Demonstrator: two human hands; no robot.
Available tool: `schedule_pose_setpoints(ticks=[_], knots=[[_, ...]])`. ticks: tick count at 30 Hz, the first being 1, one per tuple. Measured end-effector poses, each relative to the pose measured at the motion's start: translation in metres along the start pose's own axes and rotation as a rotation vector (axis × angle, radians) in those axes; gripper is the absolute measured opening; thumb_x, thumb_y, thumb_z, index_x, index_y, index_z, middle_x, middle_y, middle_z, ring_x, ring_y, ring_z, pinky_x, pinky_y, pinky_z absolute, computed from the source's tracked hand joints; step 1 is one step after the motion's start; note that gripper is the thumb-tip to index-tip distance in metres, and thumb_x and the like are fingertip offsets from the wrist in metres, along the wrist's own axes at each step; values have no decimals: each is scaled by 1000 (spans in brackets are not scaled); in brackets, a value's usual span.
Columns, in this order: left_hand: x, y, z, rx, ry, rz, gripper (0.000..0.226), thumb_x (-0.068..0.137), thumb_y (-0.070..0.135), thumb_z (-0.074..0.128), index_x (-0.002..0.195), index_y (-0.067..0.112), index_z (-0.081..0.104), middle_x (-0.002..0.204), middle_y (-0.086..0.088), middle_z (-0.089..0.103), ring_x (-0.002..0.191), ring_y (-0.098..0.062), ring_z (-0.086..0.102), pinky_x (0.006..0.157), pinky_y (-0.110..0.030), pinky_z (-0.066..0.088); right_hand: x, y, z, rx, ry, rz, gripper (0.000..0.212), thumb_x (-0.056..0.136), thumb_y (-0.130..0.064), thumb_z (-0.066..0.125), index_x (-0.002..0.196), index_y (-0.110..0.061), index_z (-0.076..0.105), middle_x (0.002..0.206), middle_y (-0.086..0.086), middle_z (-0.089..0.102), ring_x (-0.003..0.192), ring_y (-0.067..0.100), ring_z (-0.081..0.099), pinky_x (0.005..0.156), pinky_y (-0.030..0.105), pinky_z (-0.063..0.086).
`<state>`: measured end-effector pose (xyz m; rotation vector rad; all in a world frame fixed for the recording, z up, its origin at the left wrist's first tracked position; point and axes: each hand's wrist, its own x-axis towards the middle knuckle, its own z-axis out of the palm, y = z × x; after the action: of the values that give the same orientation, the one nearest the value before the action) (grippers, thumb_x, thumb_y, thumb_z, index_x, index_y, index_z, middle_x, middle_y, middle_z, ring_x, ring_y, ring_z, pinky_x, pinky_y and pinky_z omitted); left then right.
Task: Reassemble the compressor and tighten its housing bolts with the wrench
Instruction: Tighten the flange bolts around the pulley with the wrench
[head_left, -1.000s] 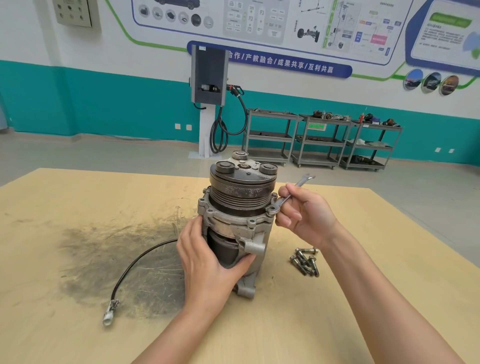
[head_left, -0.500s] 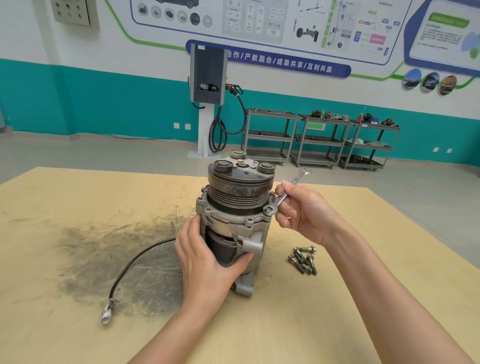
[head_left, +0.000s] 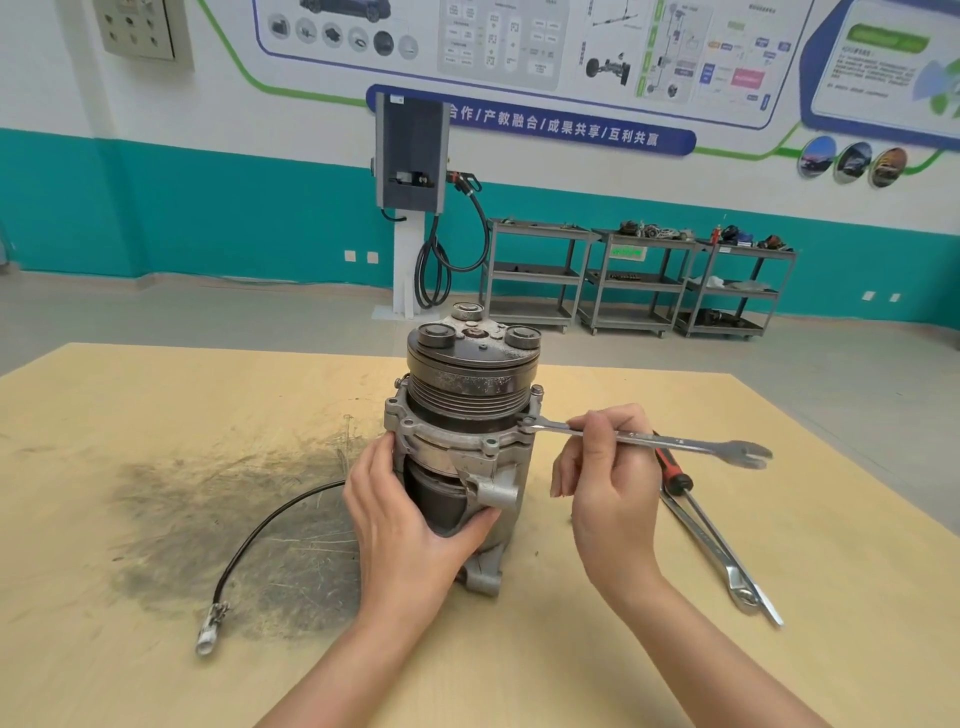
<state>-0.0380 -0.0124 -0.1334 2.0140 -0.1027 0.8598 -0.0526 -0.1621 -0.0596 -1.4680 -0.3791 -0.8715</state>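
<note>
Compressor: the compressor stands upright mid-tabletop, pulley end up.
Handling: I judge it heavy, rigid cast metal and top-heavy; best braced low on the body, away from the pulley.
Left grip: my left hand wraps the lower body, steadying it.
Right grip: my right hand pinches the wrench shank; its ring end sits on a flange bolt.
Wrench feel: stiff, slim steel; likely to slip off if tilted.
Count: one compressor, one wrench in hand, one screwdriver, one spare wrench and one cable on the tabletop.
</note>
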Motion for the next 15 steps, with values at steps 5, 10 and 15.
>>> schedule_pose_setpoints(ticks=[5, 10, 15], knots=[[1, 1, 0, 14, -2, 8, 118, 56, 45, 90, 146, 0, 29, 145, -16, 33, 136, -32, 26, 113, -39, 21, -6, -10, 7, -282, -70, -263, 14, 98, -36, 44, 84, -34, 41, 56, -16, 45, 43, 8, 43, 41, 30, 38], [1, -2, 2, -18, 16, 17, 117, 59, 63, 78, 147, 6, 26, 145, -13, 32, 134, -30, 27, 110, -39, 22, 2, -18, 7, -778, -108, -679, 41, 102, -34, 44, 75, -9, 62, 49, -6, 50, 35, 11, 42, 32, 27, 35], [3, -6, 10, -71, 112, 14, 103, 60, 63, 66, 145, 22, 24, 141, -1, 32, 131, -26, 31, 108, -35, 24, -5, -22, 19, -1109, -160, -798, 29, 86, -24, 71, 63, -16, 54, 50, -5, 43, 38, 15, 37, 41, 24, 27]])
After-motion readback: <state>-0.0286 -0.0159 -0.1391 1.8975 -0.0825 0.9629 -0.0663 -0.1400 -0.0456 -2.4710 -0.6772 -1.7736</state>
